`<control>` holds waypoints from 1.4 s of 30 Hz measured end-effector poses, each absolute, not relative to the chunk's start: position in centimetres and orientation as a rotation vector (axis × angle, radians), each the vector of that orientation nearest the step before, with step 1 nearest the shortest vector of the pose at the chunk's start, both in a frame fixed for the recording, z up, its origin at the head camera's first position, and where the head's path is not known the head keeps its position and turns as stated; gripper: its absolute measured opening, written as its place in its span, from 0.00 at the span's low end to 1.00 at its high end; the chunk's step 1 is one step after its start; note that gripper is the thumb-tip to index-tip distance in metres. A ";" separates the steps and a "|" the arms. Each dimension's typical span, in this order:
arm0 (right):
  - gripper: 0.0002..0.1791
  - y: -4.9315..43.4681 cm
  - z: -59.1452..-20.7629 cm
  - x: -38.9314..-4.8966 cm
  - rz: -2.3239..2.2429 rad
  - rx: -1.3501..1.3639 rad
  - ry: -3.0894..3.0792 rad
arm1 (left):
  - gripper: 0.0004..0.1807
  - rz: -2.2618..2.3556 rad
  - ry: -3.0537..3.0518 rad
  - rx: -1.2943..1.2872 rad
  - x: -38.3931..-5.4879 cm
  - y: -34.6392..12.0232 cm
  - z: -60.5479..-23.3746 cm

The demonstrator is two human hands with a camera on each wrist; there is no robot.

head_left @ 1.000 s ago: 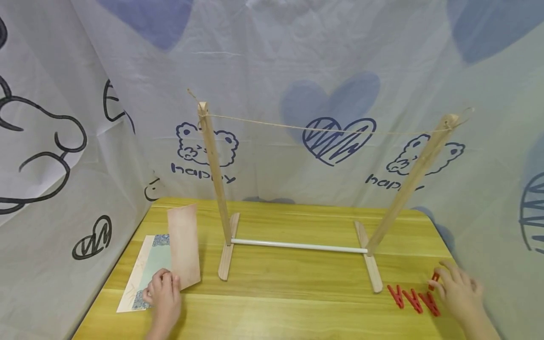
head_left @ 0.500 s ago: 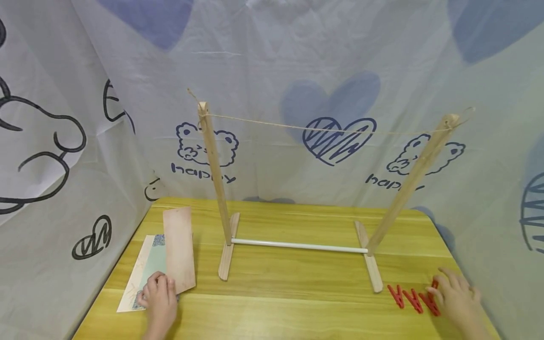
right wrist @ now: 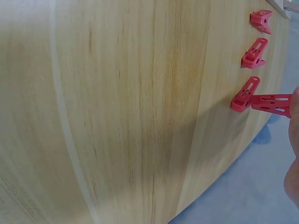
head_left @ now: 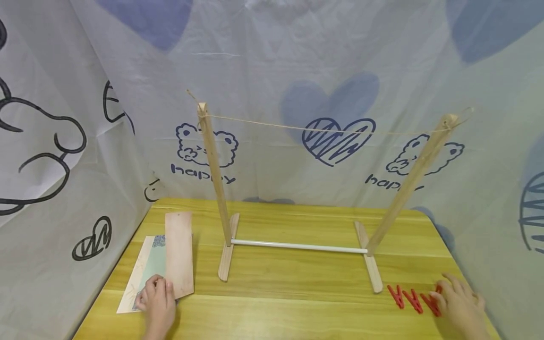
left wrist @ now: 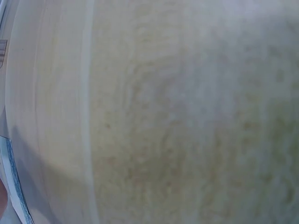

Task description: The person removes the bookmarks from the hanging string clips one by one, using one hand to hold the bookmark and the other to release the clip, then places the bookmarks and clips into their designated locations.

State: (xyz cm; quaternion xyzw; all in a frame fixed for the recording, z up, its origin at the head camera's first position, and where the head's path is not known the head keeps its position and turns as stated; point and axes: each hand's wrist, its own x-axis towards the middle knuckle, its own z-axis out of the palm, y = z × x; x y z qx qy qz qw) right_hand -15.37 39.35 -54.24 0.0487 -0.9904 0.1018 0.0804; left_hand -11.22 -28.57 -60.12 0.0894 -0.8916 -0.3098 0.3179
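My left hand (head_left: 157,302) pinches a long pinkish-beige paper card (head_left: 179,250) by its lower left side. The card overlaps a pale green card with blue patterned ends (head_left: 154,267) and a cream card (head_left: 132,288) on the table. Only a sliver of a finger shows in the left wrist view. At the far right, my right hand (head_left: 461,302) holds a red clothespin (right wrist: 272,103) between its fingers. That clothespin's tip reaches the nearest of three red clothespins (right wrist: 245,94) lying in a row.
A wooden stand with a left post (head_left: 216,184), a right post (head_left: 408,189) and a white crossbar (head_left: 297,245) stands mid-table. A thin string (head_left: 272,124) spans the post tops. Printed white cloth (head_left: 263,61) hangs behind the wooden table (head_left: 289,288).
My left hand and the pinkish card have shifted slightly left and down over the other cards. My right hand has lowered, bringing its clothespin down beside the row.
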 end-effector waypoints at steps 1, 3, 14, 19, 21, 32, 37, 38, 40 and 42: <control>0.15 39.4 -54.3 -15.4 0.303 0.140 -2.961 | 0.14 -0.814 -2.345 0.236 -11.2 -28.6 -60.2; 0.15 39.6 -54.3 -15.4 0.304 0.128 -2.962 | 0.14 -0.812 -2.341 0.234 -11.2 -28.7 -60.3; 0.17 40.8 -54.7 -15.3 0.318 0.030 -2.985 | 0.14 -0.799 -2.325 0.231 -10.9 -28.6 -60.3; 0.23 41.1 -54.8 -15.0 0.318 -0.007 -3.027 | 0.13 -0.802 -2.341 0.244 -10.9 -28.8 -60.6; 0.24 41.2 -55.0 -14.9 0.316 -0.015 -3.034 | 0.14 -0.808 -2.350 0.249 -10.8 -28.9 -60.7; 0.25 41.3 -54.9 -14.9 0.303 -0.120 -3.088 | 0.16 -0.805 -2.370 0.271 -10.6 -29.5 -61.3; 0.28 41.4 -54.9 -15.0 0.299 -0.146 -3.090 | 0.17 -0.782 -2.402 0.289 -10.4 -29.8 -61.4; 0.28 41.4 -54.8 -15.0 0.300 -0.150 -3.089 | 0.17 -0.777 -2.406 0.289 -10.4 -29.8 -61.4; 0.28 41.4 -54.8 -15.0 0.303 -0.159 -3.093 | 0.17 -0.766 -2.417 0.286 -10.4 -30.0 -61.4; 0.29 41.4 -54.7 -15.0 0.305 -0.173 -3.098 | 0.17 -0.758 -2.431 0.283 -10.4 -30.0 -61.3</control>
